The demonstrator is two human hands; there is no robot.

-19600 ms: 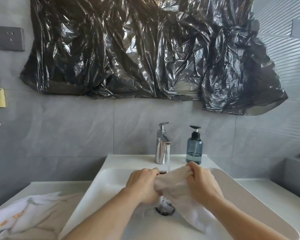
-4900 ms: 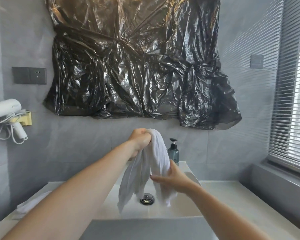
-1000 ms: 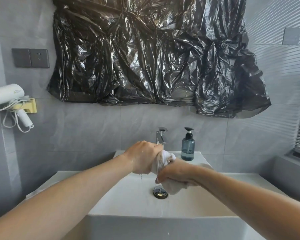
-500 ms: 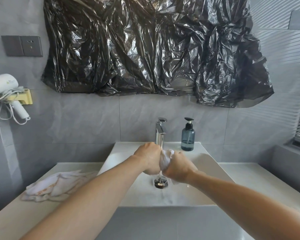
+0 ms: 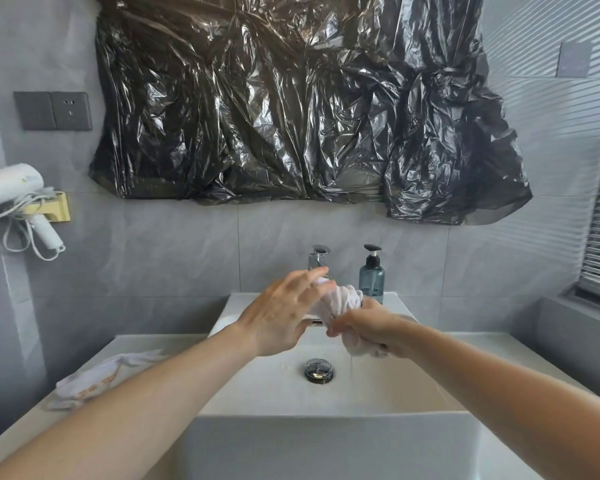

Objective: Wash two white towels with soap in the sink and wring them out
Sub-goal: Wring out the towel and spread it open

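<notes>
Fingers (image 5: 343, 328) of R hand (image 5: 368, 329) clenched round a twisted white towel (image 5: 340, 301), wad bulging out above the fist and a wet end poking below it; thin drip of water falls from that end. L hand (image 5: 279, 315) fingers straight and spread, released, tips touching the wad's top-left side, not gripping. Both hands held up over the sink (image 5: 326, 441), drain plug (image 5: 318, 369) below and slightly L of the R fist. Just behind L fingertips: chrome faucet (image 5: 318, 259); behind the R fingers, blue-grey soap pump bottle (image 5: 371, 277) on the basin's back ledge. Second white towel (image 5: 97, 375) lies crumpled on the counter (image 5: 534, 344), well L of both hands, partly hidden by L forearm. Farther out on the wall: crinkled black plastic sheet (image 5: 291, 109) above, grey outlet plate (image 5: 52, 110) upper L, white hair dryer (image 5: 11, 185) in its holder far L.
</notes>
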